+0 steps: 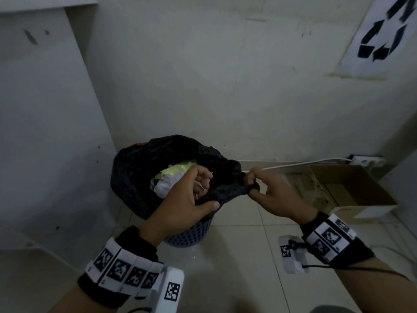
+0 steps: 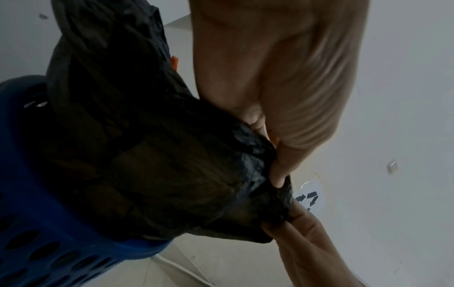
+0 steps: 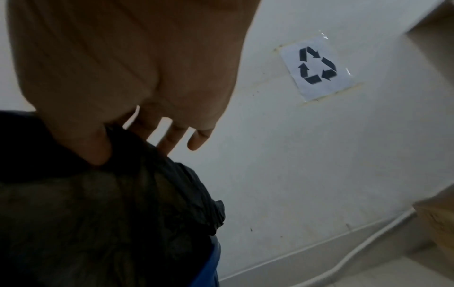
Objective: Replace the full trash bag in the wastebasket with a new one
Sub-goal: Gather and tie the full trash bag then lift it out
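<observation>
A blue perforated wastebasket (image 1: pixel 189 233) stands on the tiled floor in the corner, lined with a black trash bag (image 1: pixel 135 175) that holds yellow and white paper waste (image 1: pixel 171 177). My left hand (image 1: pixel 198 195) pinches the near rim of the bag, thumb on the outside. My right hand (image 1: pixel 255 184) pinches a gathered bunch of the same rim and pulls it rightward, stretching the plastic between both hands. In the left wrist view the black trash bag (image 2: pixel 159 155) bulges over the blue wastebasket (image 2: pixel 49 242). In the right wrist view my thumb presses into the trash bag (image 3: pixel 110 203).
An open cardboard box (image 1: pixel 352 193) lies on the floor to the right, beside a white power strip (image 1: pixel 365 160) with a cable along the baseboard. A recycling sign (image 1: pixel 383 35) hangs on the wall. A white cabinet side (image 1: pixel 45 132) stands left of the basket.
</observation>
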`<state>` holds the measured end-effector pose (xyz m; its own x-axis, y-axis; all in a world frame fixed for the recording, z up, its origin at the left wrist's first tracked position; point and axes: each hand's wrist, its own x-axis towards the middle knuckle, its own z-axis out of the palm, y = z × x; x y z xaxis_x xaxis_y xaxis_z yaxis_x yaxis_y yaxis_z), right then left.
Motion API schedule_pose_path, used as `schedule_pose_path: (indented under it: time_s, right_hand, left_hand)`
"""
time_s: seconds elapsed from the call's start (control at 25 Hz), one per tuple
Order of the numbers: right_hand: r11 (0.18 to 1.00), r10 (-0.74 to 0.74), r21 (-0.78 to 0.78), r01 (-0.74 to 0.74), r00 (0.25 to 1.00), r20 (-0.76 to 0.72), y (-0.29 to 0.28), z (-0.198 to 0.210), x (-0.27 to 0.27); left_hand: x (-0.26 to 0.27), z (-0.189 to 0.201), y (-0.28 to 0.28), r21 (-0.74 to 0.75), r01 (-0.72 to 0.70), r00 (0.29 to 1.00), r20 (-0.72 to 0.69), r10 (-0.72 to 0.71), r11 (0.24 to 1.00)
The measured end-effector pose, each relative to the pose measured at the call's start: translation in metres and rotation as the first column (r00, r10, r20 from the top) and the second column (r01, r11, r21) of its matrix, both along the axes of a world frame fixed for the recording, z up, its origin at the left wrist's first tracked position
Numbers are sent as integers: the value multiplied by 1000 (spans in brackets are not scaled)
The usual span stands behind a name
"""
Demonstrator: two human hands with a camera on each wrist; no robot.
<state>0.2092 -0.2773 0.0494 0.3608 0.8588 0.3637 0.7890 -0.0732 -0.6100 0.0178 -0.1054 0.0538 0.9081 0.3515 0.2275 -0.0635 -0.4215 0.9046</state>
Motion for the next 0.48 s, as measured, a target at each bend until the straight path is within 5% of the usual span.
schedule_pose_path:
  time_s: [0.08,0.16,0.24,0.36,0.48]
  right_hand:
    - [999,21,41,-18,998,-55,-6,7,1]
    - [982,89,-176,-69,990,107,-11,12,1]
    - [934,183,-346,-92,953,240,-8,12,-6]
    - [997,53,49,-64,979,195,0,14,-10]
    - [936,-193,318,153,976,97,0,10,-6]
  left_hand:
    - [-7,0,5,72,-3,993,-121,12,997]
    - [-13,-4,6,141,55,978,-208,-25,988]
    - [-16,-6,-1,282,79,990,-135,-42,956]
    - [-16,-12,-19,352,97,994,20,-111,931]
    - [-17,-19,-34,323,103,988,77,-135,941]
